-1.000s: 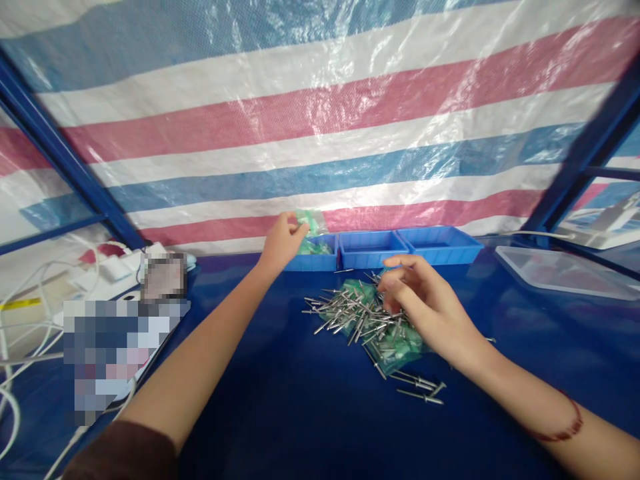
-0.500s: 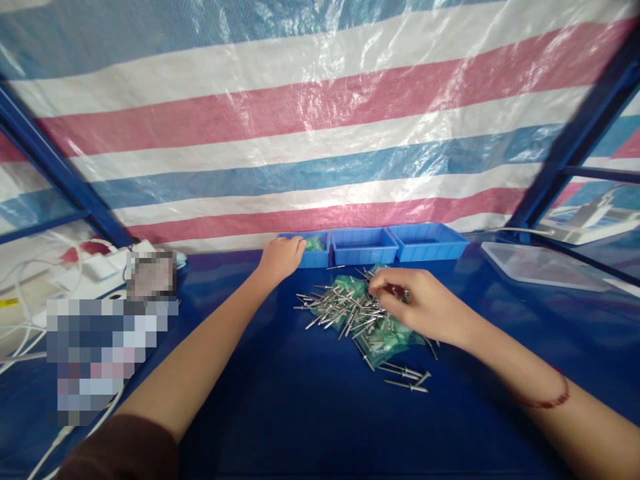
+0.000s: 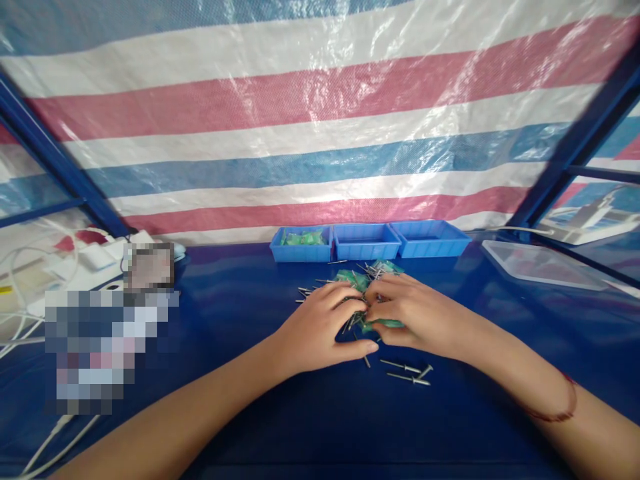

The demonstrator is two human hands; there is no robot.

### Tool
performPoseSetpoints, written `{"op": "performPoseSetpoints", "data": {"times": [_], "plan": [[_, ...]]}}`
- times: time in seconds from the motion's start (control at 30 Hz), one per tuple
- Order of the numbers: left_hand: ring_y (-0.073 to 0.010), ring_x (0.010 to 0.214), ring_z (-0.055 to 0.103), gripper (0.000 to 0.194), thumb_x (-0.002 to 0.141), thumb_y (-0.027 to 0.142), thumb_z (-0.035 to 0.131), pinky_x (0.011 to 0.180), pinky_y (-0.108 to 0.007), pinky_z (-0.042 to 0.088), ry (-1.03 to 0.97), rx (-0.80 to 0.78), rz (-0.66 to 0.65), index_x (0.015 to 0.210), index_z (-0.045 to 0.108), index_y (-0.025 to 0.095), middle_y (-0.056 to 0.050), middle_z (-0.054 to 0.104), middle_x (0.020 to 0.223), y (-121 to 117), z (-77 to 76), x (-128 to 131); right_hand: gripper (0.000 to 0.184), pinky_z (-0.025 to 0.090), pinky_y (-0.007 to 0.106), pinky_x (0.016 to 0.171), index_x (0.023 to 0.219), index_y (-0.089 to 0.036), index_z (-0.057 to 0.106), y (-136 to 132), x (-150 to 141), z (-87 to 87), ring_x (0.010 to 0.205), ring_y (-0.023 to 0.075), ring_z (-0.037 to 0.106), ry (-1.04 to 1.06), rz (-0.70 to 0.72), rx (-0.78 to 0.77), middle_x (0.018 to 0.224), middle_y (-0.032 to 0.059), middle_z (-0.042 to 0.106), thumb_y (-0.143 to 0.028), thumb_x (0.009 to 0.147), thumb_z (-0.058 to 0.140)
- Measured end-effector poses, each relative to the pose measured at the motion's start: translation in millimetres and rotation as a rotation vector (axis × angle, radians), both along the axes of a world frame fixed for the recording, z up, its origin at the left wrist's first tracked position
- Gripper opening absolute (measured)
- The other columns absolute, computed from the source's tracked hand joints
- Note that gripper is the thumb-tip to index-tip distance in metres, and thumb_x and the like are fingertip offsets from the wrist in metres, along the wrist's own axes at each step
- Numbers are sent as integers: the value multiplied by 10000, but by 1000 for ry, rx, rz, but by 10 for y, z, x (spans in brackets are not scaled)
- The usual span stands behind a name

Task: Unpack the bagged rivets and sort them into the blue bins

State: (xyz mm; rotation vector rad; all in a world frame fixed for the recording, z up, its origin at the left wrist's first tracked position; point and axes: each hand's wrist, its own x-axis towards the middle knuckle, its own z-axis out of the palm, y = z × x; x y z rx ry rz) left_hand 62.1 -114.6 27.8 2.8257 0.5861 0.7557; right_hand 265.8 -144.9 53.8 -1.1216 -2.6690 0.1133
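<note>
Both my hands meet over a pile of silver rivets [image 3: 320,291] and small green plastic bags [image 3: 373,268] on the blue table [image 3: 240,293]. My left hand [image 3: 320,327] lies on the pile's left side with its fingers curled and its thumb stretched along the table. What its fingertips pinch is hidden. My right hand [image 3: 415,315] is closed on a green bag [image 3: 386,323] and touches the left hand's fingertips. A few loose rivets [image 3: 407,373] lie just in front of the hands.
Three blue bins stand in a row at the table's back: the left bin [image 3: 301,252] holds green bags, the middle bin [image 3: 366,250] and right bin [image 3: 430,248] beside it. A clear plastic lid [image 3: 545,267] lies at right. White cables and adapters [image 3: 95,257] lie at left.
My left hand has left the left bin, where it let go of a green bag, and come back to the pile. My right hand stayed at the pile and now grips a bag.
</note>
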Motion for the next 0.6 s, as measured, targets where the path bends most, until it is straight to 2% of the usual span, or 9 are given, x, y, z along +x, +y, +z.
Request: {"op": "performPoseSetpoints", "data": {"times": [0.13,0.27,0.33,0.4,0.47,0.6], "plan": [[-276,1227,447,537,786,470,625,1047,-443,361,-16,-6,58,1203,513,151,-138,566,1230,42,-69,-26,207,390,363,785,791,-165,617,27,-27,9,835,191,534,169,-13,19,843,67,595,-232,907,459],[-259,1176,485,457,824,405,602,996,-411,397,-147,-87,138,1212,509,183,-108,592,1200,40,-50,-14,263,434,311,701,834,-163,584,23,-60,17,748,164,544,488,-148,-156,798,51,588,-327,934,405],[-226,1007,572,314,842,371,581,883,-360,448,-214,-181,197,1105,576,200,-71,651,1044,24,-14,2,298,444,279,624,840,-169,590,14,-92,18,675,143,536,653,-202,-311,762,29,583,-411,916,432],[-174,776,590,192,863,354,545,727,-298,454,-257,-318,261,918,621,186,-27,650,818,6,20,19,331,465,263,600,849,-172,606,7,-128,19,662,134,547,818,-227,-445,762,24,591,-464,895,455],[-133,631,535,221,875,359,512,616,-258,414,-313,-474,285,795,597,171,7,586,671,-9,38,31,341,500,268,640,870,-174,627,6,-160,18,702,137,577,955,-234,-533,807,36,616,-480,881,477],[-117,615,500,222,855,369,521,590,-241,392,-441,-715,228,799,568,160,16,555,674,-20,32,47,268,527,286,681,889,-171,645,16,-184,-11,755,154,617,999,-194,-582,869,51,661,-419,788,637]]}}
